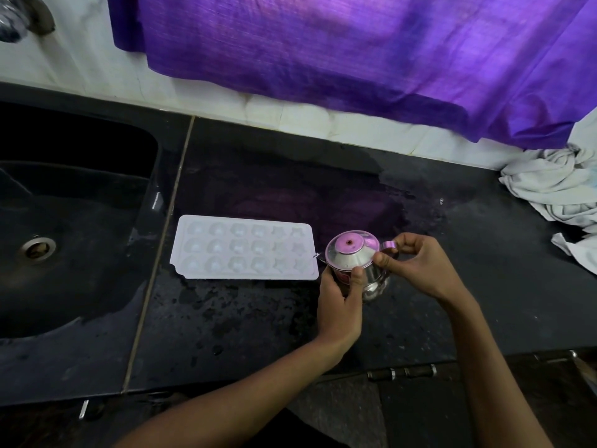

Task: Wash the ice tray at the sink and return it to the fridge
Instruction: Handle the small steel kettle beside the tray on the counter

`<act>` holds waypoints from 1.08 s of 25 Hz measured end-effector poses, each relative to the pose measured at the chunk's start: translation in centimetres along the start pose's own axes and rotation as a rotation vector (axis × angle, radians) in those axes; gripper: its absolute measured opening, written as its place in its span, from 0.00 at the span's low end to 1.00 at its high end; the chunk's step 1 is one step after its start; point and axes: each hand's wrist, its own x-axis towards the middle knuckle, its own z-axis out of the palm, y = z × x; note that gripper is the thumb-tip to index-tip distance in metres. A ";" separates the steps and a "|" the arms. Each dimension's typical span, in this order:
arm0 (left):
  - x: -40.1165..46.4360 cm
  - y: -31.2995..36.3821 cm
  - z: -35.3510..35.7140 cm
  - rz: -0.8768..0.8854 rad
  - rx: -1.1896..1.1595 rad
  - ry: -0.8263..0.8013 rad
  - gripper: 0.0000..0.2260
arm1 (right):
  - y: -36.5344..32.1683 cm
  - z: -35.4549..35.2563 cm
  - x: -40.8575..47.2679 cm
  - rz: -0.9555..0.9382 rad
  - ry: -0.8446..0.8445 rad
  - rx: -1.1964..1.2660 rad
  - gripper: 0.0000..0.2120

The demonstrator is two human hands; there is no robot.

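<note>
A white plastic ice tray (244, 248) lies flat on the black counter (245, 321), just right of the sink (64, 221). Its round and star-shaped pockets face up. Right beside the tray's right end stands a small steel pot with a lid (353, 253). My left hand (339, 305) wraps around the pot's body from the front. My right hand (416, 263) pinches the lid's rim near the pot's handle. Neither hand touches the tray.
The dark sink has a metal drain (36, 248), and a tap (26, 17) shows at the top left. A purple cloth (355, 53) hangs over the white tiled wall. A crumpled white cloth (555, 192) lies at the counter's right. The counter is wet.
</note>
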 end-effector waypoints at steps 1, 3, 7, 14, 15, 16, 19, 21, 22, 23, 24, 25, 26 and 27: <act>0.0 0.0 0.0 -0.005 0.003 0.000 0.28 | 0.0 0.0 0.0 0.000 -0.002 0.000 0.23; -0.1 0.1 0.0 -0.011 0.005 0.001 0.27 | 0.0 0.0 -0.1 0.003 -0.004 -0.001 0.23; -0.1 0.2 0.0 -0.007 0.012 0.009 0.27 | -0.1 -0.1 -0.1 0.002 -0.010 0.000 0.23; -0.1 0.3 -0.1 0.034 0.006 0.025 0.25 | -0.2 -0.1 0.0 -0.025 -0.017 0.062 0.20; 0.0 0.4 -0.1 0.052 0.002 0.031 0.25 | -0.2 0.0 0.0 -0.026 -0.012 0.088 0.20; 0.0 0.5 -0.1 0.073 0.004 0.039 0.26 | -0.1 0.1 0.1 -0.024 -0.005 0.120 0.19; 0.3 0.8 -0.2 0.148 0.036 0.081 0.34 | -0.1 0.2 0.2 -0.012 0.012 0.218 0.13; 0.5 1.2 -0.3 0.188 0.049 0.098 0.38 | -0.4 0.2 0.5 -0.018 0.021 0.249 0.11; 0.7 1.5 -0.3 0.200 0.044 0.101 0.38 | -0.6 0.2 0.7 -0.027 0.024 0.255 0.10; 0.9 1.8 -0.4 0.206 0.037 0.100 0.37 | -0.9 0.2 1.0 -0.036 0.026 0.258 0.10; 1.0 2.1 -0.5 0.206 0.029 0.100 0.35 | -1.1 0.2 1.3 -0.041 0.029 0.257 0.11; 1.3 2.4 -0.7 0.204 0.020 0.101 0.33 | -1.4 0.2 1.6 -0.043 0.031 0.254 0.12; 1.5 2.6 -0.9 0.197 0.010 0.103 0.32 | -1.7 0.3 2.1 -0.042 0.030 0.248 0.13; 1.7 2.9 -1.0 0.189 -0.001 0.104 0.30 | -1.9 0.4 2.5 -0.042 0.028 0.238 0.13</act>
